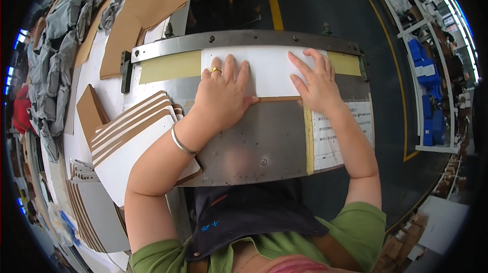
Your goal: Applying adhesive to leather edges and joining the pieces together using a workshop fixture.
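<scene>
On the metal plate (254,136), left hand (223,92) and right hand (316,82) press flat, fingers spread, on a white card (269,67).

Both hands press flat on a white card sheet (264,70) against a metal guide bar (244,39): left hand (223,95), right hand (317,82). Stacked white cards (127,146) lie fanned beside the left forearm.

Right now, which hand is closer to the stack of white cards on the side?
Left. The left hand presses the white sheet just beside the stack of cards, its wrist right over the stack's edge. The right hand lies farther off, on the sheet's other end.
</scene>
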`<move>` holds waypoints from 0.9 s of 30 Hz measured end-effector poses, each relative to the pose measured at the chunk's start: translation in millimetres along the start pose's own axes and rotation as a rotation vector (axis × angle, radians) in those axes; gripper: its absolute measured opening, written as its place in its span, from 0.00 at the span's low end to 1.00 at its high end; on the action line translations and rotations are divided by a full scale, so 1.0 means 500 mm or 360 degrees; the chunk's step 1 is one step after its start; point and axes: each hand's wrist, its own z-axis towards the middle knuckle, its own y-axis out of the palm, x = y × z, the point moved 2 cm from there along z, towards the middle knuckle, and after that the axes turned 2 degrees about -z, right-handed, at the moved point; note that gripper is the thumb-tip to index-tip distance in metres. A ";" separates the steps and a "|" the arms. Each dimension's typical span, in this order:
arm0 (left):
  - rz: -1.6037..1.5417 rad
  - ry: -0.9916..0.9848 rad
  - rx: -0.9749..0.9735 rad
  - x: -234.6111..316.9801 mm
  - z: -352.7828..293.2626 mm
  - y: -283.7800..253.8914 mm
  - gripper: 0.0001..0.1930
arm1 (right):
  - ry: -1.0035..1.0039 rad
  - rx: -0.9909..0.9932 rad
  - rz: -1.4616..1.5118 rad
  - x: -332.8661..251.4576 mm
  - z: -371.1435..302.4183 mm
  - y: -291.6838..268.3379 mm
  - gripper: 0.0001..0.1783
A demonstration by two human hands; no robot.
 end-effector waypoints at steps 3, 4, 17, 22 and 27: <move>0.0060 0.0021 0.0118 0.004 -0.010 -0.005 0.37 | -0.0027 0.0039 -0.0011 -0.003 -0.002 -0.004 0.25; 0.0044 0.0018 0.0111 0.004 -0.008 -0.007 0.37 | -0.0027 0.0043 -0.0017 -0.002 -0.003 -0.003 0.25; -0.0238 0.0344 -0.0232 0.045 -0.120 -0.065 0.41 | 0.0086 -0.0400 0.0449 -0.057 0.030 -0.083 0.43; -0.0336 -0.0144 -0.0180 0.011 -0.333 -0.113 0.50 | 0.0381 -0.0477 0.0529 -0.050 -0.044 -0.122 0.44; -0.0154 -0.0743 0.0073 -0.032 -0.491 -0.060 0.52 | 0.0644 -0.0020 0.1114 -0.029 -0.125 -0.196 0.38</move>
